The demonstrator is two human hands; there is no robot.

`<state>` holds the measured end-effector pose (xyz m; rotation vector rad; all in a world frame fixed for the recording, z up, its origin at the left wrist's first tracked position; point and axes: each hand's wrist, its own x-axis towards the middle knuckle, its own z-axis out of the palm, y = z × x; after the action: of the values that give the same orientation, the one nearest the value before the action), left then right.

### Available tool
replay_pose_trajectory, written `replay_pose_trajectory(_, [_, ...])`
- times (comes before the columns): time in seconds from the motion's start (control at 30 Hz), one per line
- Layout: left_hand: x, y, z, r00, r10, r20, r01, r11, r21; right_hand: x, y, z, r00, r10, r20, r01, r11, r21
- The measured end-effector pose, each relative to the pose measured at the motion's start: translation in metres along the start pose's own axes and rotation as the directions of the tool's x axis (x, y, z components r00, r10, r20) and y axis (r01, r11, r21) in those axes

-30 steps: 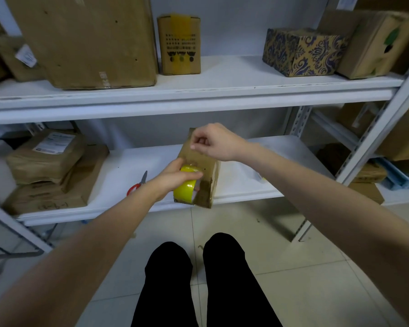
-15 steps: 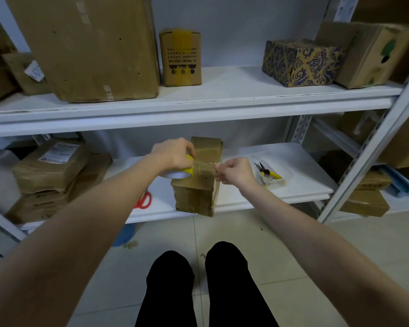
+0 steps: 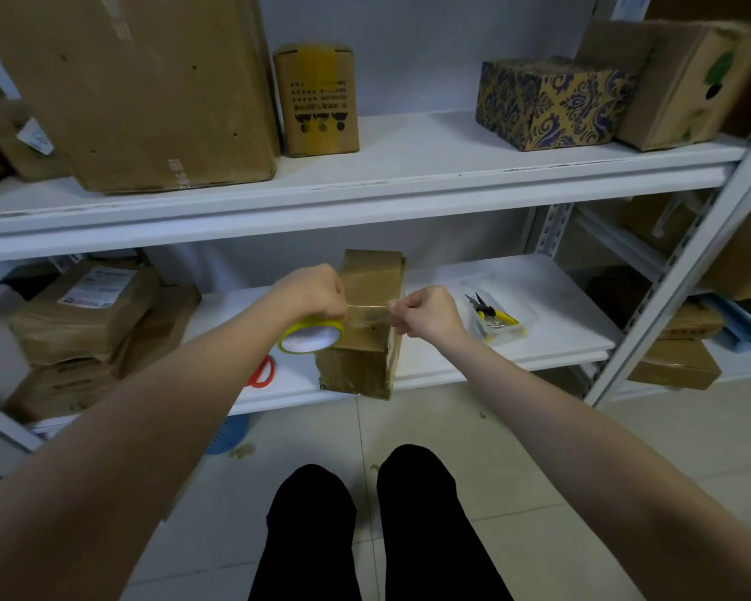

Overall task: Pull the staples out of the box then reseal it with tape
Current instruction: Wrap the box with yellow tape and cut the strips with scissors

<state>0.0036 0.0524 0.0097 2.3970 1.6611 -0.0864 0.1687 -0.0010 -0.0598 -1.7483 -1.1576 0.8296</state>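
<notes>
A brown cardboard box (image 3: 367, 353), wrapped in shiny tape, stands upright at the front edge of the lower white shelf (image 3: 551, 336). My left hand (image 3: 311, 292) grips a yellow-cored tape roll (image 3: 309, 336) at the box's left side. My right hand (image 3: 426, 312) pinches the free end of the clear tape strip (image 3: 367, 306) at the box's right edge. The strip stretches level across the box's front between my two hands.
Pliers with yellow handles (image 3: 493, 316) lie in a clear tray to the right of the box. Red-handled scissors (image 3: 262, 371) lie to its left, beside stacked parcels (image 3: 83, 323). The upper shelf (image 3: 365, 197) carries several cartons. My legs (image 3: 365, 527) are below over a tiled floor.
My left hand lifted the roll from low on the box to its upper left. My right hand came down from the box top and drew the tape out rightward, widening the strip.
</notes>
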Motion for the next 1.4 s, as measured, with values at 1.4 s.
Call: replay_pose_trajectory(1.4, [0.034, 0.056, 0.035, 0.988, 0.144, -0.058, -0.076, 0.774, 0.629, -0.011, 0.067, 0.042, 0.966, 0.013, -0.257, 0.084, 0.928, 0.363])
